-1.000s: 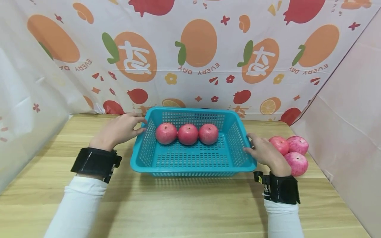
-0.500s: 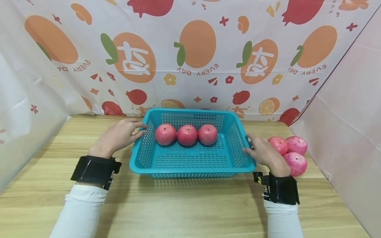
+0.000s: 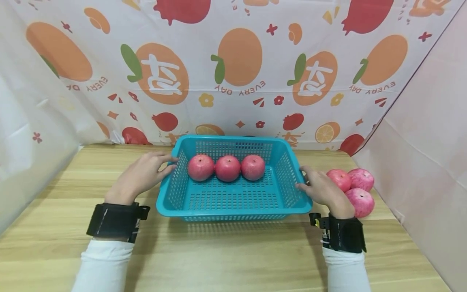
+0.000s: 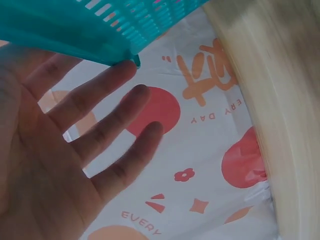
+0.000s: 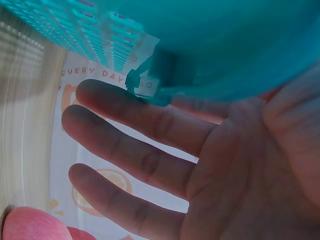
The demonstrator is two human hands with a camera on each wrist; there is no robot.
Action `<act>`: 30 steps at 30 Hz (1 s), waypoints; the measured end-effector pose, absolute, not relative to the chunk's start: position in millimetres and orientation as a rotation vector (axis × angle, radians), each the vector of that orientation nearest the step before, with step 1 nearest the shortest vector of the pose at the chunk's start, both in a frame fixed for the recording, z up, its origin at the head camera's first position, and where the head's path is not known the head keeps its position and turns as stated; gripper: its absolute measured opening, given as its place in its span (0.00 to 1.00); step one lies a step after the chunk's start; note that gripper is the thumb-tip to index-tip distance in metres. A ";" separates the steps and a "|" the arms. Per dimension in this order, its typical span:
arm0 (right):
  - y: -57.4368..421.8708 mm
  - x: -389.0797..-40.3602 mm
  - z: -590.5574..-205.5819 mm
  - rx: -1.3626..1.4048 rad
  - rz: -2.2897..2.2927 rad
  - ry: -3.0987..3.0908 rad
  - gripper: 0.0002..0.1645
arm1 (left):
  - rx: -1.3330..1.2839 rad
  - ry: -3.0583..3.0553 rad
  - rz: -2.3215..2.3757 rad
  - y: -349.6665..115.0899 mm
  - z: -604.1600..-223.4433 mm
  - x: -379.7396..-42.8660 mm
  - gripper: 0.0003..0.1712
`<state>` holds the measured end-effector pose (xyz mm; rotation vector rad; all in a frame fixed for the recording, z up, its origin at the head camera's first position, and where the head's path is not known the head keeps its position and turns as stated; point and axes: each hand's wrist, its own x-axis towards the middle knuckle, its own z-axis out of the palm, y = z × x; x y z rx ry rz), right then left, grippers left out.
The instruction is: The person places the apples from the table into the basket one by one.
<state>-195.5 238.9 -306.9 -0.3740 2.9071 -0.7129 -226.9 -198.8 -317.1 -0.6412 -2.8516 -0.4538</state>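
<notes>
A blue-green plastic basket (image 3: 233, 202) with perforated sides stands on the wooden table in the head view. Three red apples (image 3: 228, 168) sit in a row inside it, towards the back left. My left hand (image 3: 140, 176) pinches the basket's left rim, fingertips and thumb at the edge. Its other fingers (image 4: 112, 122) spread outside, below the rim. At the right rim, my right hand (image 3: 322, 188) pinches the edge with thumb and forefinger. In the right wrist view, three fingers (image 5: 135, 155) extend beneath the rim. The left thumb is hidden in the left wrist view.
Three more apples (image 3: 359, 202) lie clustered on the table (image 3: 233, 259) just right of my right hand. Behind the basket hangs a white fruit-print cloth (image 3: 204, 101). Pale cloth (image 3: 427, 170) borders the right side.
My left hand has slid slightly nearer to me along the basket's left rim. The head view has shifted a little. The basket, the apples and my right hand look otherwise unchanged.
</notes>
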 end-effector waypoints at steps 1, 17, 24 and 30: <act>238.6 -195.4 -307.1 -0.372 -0.717 2.904 0.35 | -0.634 -2.856 -0.460 -198.8 -316.8 -225.9 0.23; 239.2 -195.6 -310.9 -0.365 -0.682 2.942 0.34 | -0.650 -2.909 -0.545 -201.1 -311.6 -218.7 0.24; 238.4 -196.1 -312.6 -0.402 -0.709 2.929 0.34 | -0.608 -2.916 -0.510 -204.0 -313.7 -217.2 0.32; 240.0 -196.6 -310.1 -0.384 -0.716 2.929 0.33 | -0.596 -2.883 -0.507 -198.1 -315.6 -218.6 0.30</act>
